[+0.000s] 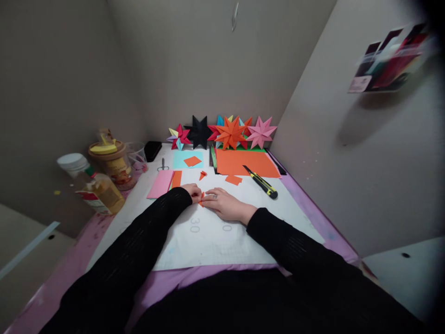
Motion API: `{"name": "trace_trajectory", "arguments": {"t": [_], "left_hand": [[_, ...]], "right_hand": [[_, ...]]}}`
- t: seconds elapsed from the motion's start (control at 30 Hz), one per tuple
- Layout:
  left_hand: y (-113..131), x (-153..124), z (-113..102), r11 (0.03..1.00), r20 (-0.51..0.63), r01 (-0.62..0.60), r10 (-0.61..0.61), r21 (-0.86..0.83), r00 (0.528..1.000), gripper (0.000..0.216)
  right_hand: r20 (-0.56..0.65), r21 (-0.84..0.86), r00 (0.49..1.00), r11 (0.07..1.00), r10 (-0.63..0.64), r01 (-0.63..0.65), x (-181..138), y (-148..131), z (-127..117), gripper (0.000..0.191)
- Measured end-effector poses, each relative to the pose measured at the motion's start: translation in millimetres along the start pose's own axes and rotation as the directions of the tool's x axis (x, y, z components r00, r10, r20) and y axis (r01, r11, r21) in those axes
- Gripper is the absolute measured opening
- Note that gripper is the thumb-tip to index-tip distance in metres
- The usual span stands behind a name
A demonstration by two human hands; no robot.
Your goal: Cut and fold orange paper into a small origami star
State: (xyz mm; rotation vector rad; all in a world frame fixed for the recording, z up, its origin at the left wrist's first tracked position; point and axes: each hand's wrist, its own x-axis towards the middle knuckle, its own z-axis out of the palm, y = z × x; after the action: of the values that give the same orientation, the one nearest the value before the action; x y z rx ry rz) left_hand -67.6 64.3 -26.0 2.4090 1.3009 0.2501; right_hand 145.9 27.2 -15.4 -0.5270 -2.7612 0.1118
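A small folded piece of orange paper (202, 200) lies on the white sheet, between my two hands and partly covered by fingertips. My left hand (192, 191) is closed on its left side, fingers curled. From the right, my right hand (227, 205), with a ring on one finger, pinches at the same paper with its fingertips. Just beyond them sits another small folded orange piece (203, 175). Flat orange pieces lie to the right (233, 179) and on a light blue sheet (179, 160) further back.
Pink paper (160, 184) lies left of my hands, below small scissors (163, 165). A yellow-black utility knife (260, 182) rests right, by stacked orange sheets (248, 162). Folded paper stars (231, 133) line the back wall. A bottle (100, 191) and tubs (116, 164) stand left.
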Motion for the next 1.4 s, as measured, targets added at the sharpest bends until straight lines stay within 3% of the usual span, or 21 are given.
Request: {"name": "trace_trajectory", "arguments": {"t": [0.33,0.67,1.0,1.2,1.4], "left_hand": [[6,2,-2,0.996,0.020,0.082,-0.082,0.028,0.996,0.020],[10,5,-2,0.988,0.050,0.134,-0.138,0.083,0.989,0.020],[13,3,-1,0.984,-0.022,0.153,-0.152,0.092,0.988,0.023],[7,7,-3,0.983,0.064,0.178,-0.180,0.034,0.982,0.027],[4,9,-2,0.983,0.074,0.179,-0.181,0.024,0.981,0.029]], "right_hand": [[-0.099,0.108,0.994,0.994,0.041,-0.031,-2,2,6,0.031],[-0.092,0.091,0.995,0.996,0.033,-0.025,-2,3,7,0.029],[-0.073,0.073,0.997,0.997,0.013,-0.008,-1,1,4,0.030],[-0.066,0.075,0.998,0.997,0.021,-0.016,-1,2,6,0.030],[-0.084,0.092,0.993,0.993,0.083,-0.075,-2,1,5,0.029]]}}
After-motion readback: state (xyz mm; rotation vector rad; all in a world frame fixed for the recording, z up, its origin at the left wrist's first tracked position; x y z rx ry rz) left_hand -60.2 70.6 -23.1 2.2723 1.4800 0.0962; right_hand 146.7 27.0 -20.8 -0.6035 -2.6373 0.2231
